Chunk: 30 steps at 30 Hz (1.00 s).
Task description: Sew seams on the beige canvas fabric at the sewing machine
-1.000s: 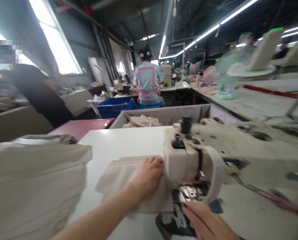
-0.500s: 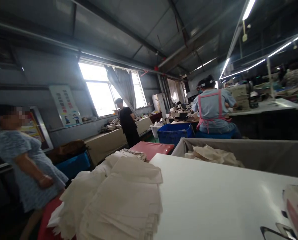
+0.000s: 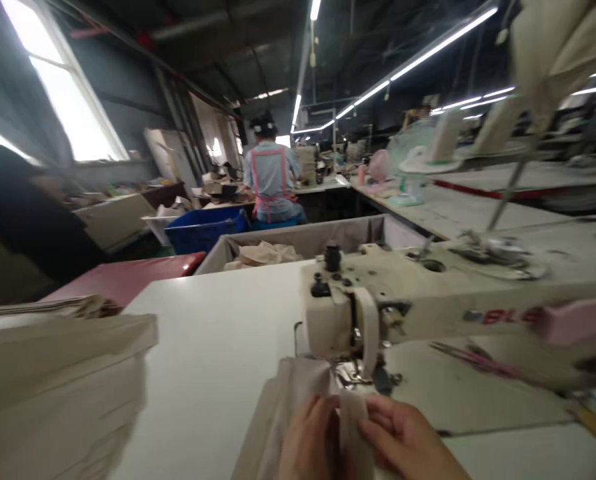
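At the bottom middle, my left hand (image 3: 308, 443) and my right hand (image 3: 408, 443) both pinch a piece of beige fabric (image 3: 288, 400). Its edge sits just in front of the needle area of a cream sewing machine (image 3: 428, 300). The fabric lies folded on the white table (image 3: 213, 347) and runs up between my fingers. The fingers of both hands are curled onto the cloth.
A tall stack of beige fabric pieces (image 3: 53, 387) stands at the left. A grey bin with cut pieces (image 3: 298, 243) sits behind the table. A seated worker in a pink apron (image 3: 271, 177) faces away, and a dark-clothed person (image 3: 23, 213) is at the left.
The view swung left toward the fabric stack and back to the machine. My left hand was flat on the cloth a second ago; both hands now pinch a fabric piece before the needle.
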### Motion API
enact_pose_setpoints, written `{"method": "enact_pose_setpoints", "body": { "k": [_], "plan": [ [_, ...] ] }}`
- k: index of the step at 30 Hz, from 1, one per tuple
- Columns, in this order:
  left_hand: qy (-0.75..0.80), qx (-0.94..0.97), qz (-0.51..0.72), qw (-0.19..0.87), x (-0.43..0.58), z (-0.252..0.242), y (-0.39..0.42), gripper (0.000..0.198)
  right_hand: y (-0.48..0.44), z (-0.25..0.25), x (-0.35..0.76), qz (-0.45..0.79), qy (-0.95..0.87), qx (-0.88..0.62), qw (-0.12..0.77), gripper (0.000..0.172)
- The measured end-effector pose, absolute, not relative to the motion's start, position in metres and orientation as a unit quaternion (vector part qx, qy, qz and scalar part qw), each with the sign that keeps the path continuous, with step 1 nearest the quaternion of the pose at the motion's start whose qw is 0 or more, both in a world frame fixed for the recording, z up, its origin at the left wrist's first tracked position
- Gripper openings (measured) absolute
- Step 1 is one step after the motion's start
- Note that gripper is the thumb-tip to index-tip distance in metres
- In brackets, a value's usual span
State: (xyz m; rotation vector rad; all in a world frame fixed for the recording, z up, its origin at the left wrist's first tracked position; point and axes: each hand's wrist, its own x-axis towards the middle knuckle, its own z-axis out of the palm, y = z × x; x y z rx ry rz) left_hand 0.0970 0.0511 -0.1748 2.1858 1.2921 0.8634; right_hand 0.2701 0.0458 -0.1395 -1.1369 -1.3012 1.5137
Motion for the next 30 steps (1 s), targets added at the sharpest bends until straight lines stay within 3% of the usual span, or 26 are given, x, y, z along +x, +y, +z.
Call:
{"method": "enact_pose_setpoints", "body": {
  "k": [1,6,17,23,30],
  "plan": [
    [0.452,0.784,0.354,0.236,0.097,-0.177,0.05,0.045,0.045,-0.135,0.269,0.654,-0.449,-0.446,0.414,0.04],
    [0.403,0.775,0.438,0.211,0.098,-0.177,0.045,0.046,0.049,-0.124,0.255,0.666,-0.399,-0.465,0.425,0.036],
    [0.415,0.789,0.401,0.208,0.104,-0.162,0.035,0.054,0.047,-0.119,0.258,0.697,-0.362,-0.452,0.424,0.025],
    [0.446,0.769,0.348,0.296,0.099,-0.124,0.051,0.031,0.047,-0.119,0.257,0.68,-0.384,-0.472,0.409,0.023],
    [0.454,0.776,0.168,0.404,0.092,-0.089,0.102,0.006,0.051,-0.123,0.259,0.627,-0.444,-0.499,0.401,0.016]
  ]
}}
